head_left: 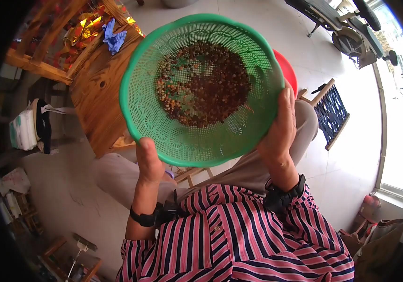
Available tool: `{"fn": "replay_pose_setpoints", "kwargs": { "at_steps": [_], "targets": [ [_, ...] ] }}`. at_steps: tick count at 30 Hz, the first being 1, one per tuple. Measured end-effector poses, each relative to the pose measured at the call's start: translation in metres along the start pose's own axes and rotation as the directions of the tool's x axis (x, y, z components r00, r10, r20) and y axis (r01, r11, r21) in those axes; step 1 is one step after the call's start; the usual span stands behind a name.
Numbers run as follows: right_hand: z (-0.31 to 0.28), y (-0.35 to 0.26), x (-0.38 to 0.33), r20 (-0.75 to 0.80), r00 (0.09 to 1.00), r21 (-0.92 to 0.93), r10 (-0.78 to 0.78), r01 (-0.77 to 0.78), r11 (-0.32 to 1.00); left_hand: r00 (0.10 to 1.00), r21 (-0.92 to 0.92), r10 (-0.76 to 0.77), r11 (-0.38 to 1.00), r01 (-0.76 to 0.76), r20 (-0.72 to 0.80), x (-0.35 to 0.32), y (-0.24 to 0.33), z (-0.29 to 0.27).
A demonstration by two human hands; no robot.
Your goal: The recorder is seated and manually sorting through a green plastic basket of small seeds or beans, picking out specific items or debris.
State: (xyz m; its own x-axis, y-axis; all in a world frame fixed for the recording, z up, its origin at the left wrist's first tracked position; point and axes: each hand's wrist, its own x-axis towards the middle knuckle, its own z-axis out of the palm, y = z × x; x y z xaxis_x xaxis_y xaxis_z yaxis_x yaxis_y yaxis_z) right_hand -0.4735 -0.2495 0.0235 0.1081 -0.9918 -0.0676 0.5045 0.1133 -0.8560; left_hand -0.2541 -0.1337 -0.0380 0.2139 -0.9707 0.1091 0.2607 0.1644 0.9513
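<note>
A round green plastic sieve basket (189,148) with a scalloped rim is held up in front of me between both hands. Its mesh bottom carries a layer of small mixed beans or seeds (220,89), dark reddish-brown to the right and paler tan on the left. My left hand (150,162) grips the lower left of the rim, thumb on top. On the right side, my right hand (280,124) clasps the rim, its thumb along the edge. The other fingers of both hands are hidden behind the basket. Part of a red round thing (287,73) shows beyond the right rim.
A wooden table (103,84) stands at the left, with a crumpled blue piece (114,36) and gold-red foil (86,28) beyond it. To the right are a woven-top stool (331,113) and, farther off, a parked scooter (347,35). Bags (380,239) lie at the lower right by the window.
</note>
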Motion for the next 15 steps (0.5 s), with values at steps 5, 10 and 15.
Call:
{"fn": "replay_pose_setpoints", "kwargs": {
  "at_steps": [5,10,15],
  "targets": [
    [-0.040,0.061,0.017,-0.200,0.942,-0.194,0.268,-0.306,0.932,0.889,-0.044,-0.333,0.941,0.337,-0.313,0.009,-0.048,0.001],
    [-0.052,0.075,0.013,-0.164,0.952,-0.118,0.259,-0.280,0.953,0.863,-0.114,-0.387,0.922,0.370,-0.326,0.002,-0.048,0.000],
    [-0.002,0.013,0.002,-0.034,0.999,-0.101,0.002,-0.006,0.995,0.990,0.015,-0.082,0.996,0.084,-0.114,-0.002,-0.004,0.002]
  ]
}}
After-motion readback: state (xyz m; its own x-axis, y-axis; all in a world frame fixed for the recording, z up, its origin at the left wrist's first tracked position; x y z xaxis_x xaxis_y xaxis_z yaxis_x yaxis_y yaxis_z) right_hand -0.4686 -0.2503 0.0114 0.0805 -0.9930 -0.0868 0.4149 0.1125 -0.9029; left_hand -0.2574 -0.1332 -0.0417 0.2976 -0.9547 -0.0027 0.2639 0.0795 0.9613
